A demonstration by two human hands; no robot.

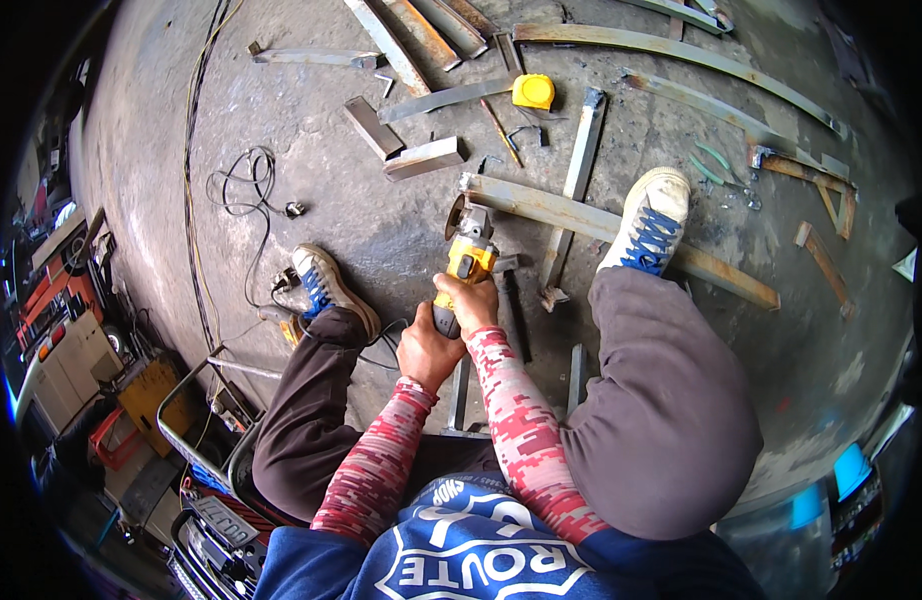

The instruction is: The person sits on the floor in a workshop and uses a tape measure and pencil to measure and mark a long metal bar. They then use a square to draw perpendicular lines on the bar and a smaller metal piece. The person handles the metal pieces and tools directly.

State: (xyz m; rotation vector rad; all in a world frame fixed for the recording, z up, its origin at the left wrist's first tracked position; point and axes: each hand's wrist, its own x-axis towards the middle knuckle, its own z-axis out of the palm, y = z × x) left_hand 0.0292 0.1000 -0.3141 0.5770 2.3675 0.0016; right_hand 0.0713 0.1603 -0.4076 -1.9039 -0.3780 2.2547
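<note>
Both my hands are closed around a yellow and black angle grinder (472,258), between my feet. My left hand (428,347) wraps the rear end of its body, and my right hand (470,301) grips just ahead of it. The thin cutting disc (455,217) stands on edge at the grinder's left side. It is beside the near end of a rusty square steel tube (541,207); whether they touch I cannot tell. My right shoe (653,222) presses on this tube, which lies across another steel tube (582,165). A hammer (516,310) lies right of the grinder.
A yellow tape measure (534,92), a pencil (501,132), green-handled pliers (716,165) and cut angled steel pieces (426,158) lie ahead. Black cords (251,190) run along the left floor. Another power tool (281,318) lies by my left shoe (333,285). A metal frame (181,400) stands left.
</note>
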